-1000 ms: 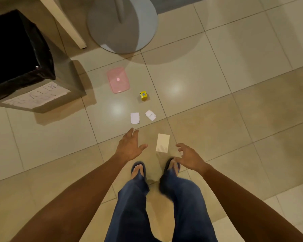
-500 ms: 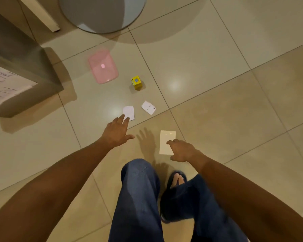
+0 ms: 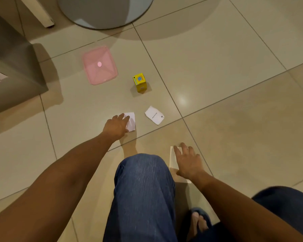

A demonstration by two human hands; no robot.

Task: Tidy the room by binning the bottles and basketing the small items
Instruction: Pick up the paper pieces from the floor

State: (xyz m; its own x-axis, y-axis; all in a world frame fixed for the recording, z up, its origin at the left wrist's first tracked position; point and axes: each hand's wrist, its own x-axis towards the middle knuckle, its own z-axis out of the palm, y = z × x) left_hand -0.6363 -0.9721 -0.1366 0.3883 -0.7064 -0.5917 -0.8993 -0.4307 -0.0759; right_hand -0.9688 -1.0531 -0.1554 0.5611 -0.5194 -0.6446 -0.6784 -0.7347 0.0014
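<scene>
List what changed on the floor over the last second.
Both hands came down onto papers: the left hand now rests on the small white slip, the right hand on the cream card. The tagged paper, yellow box and pink lid kept their places.

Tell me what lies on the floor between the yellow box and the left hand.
In the head view, only bare tile lies between the yellow box and the left hand, apart from the small white paper under its fingertips. The white tag sits off to the right.
</scene>
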